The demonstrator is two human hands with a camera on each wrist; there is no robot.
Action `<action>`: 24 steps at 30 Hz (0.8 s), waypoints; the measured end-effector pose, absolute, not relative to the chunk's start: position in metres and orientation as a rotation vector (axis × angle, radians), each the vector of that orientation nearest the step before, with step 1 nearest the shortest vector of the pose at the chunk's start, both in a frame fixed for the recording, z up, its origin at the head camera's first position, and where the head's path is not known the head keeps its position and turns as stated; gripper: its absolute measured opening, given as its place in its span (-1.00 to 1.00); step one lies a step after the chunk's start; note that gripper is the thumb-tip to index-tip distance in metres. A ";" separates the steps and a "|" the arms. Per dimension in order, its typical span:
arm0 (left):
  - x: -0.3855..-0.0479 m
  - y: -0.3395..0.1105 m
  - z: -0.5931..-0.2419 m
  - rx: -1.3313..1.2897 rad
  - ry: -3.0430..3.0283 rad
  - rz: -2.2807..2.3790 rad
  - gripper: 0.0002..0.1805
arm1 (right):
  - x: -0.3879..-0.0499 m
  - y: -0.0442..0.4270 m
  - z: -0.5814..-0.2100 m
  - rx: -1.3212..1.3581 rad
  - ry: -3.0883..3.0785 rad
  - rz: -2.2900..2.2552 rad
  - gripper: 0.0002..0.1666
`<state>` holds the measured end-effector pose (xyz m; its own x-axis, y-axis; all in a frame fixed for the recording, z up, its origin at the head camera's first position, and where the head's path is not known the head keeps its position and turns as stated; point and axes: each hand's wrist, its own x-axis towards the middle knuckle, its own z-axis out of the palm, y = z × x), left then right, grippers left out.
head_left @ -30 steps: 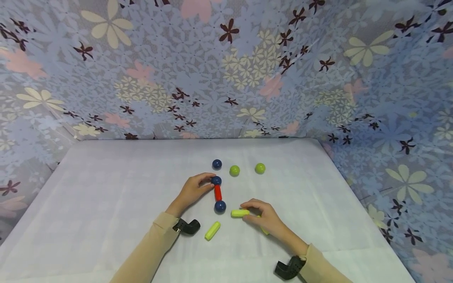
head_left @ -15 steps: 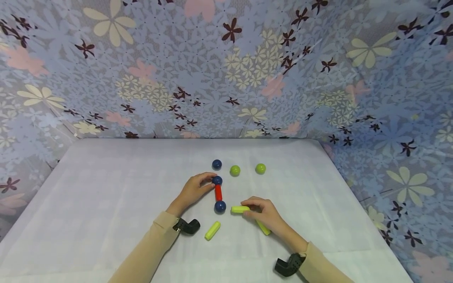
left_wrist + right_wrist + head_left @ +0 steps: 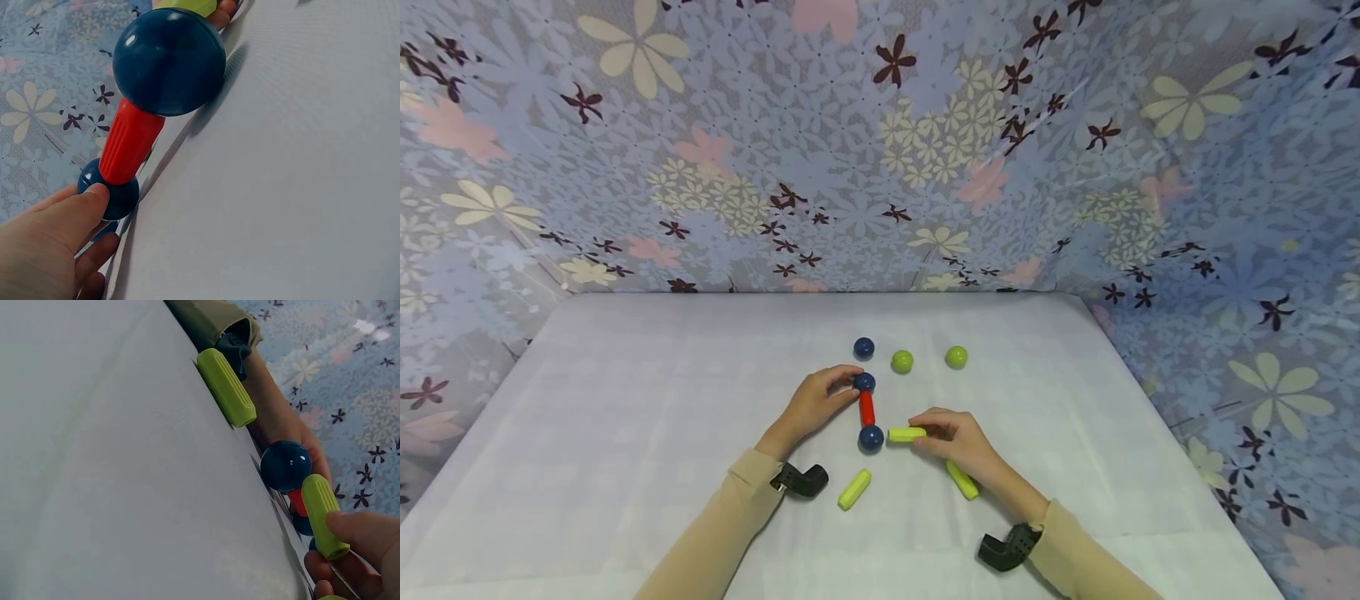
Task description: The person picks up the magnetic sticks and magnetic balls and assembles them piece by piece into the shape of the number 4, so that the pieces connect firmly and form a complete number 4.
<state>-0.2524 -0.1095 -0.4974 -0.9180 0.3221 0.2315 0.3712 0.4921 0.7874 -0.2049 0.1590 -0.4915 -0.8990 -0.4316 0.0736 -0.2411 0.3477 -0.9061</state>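
Note:
My left hand (image 3: 812, 405) grips the far blue ball (image 3: 865, 382) of a joined piece. A ridged red rod (image 3: 131, 142) links that ball to a nearer blue ball (image 3: 169, 61). Between thumb and fingers, my right hand (image 3: 961, 442) pinches a yellow-green rod (image 3: 322, 515). The rod's left end points at the nearer blue ball, with a small gap between them in the head view. Just below the right hand lies another yellow-green rod (image 3: 962, 480), partly covered by the hand in the right wrist view.
A third yellow-green rod (image 3: 854, 489) lies near the left wrist's black camera (image 3: 801, 481). Beyond the hands sit a loose blue ball (image 3: 863, 348) and two green balls, one left (image 3: 902, 361) and one right (image 3: 957, 357). A flowered cloth (image 3: 820, 167) hangs behind the white table (image 3: 662, 400).
My right hand has moved slightly away from me and left with its rod, closer to the nearer blue ball. More of the rod below it shows. The left hand keeps its hold.

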 end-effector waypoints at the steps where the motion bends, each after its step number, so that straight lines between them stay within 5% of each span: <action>1: -0.253 -0.109 -0.498 -0.626 -2.662 -1.432 -0.61 | -0.205 0.159 -0.491 -0.626 2.423 -1.589 -0.63; 24: -0.249 -0.110 -0.496 -0.634 -2.704 -1.384 -0.50 | -0.207 0.154 -0.494 -0.728 2.341 -1.657 -0.66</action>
<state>-0.2491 -0.1095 -0.4959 -0.9158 0.3388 0.2155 0.3730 0.5188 0.7693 -0.2067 0.1544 -0.4942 -0.8633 -0.4877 0.1297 -0.2845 0.2581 -0.9233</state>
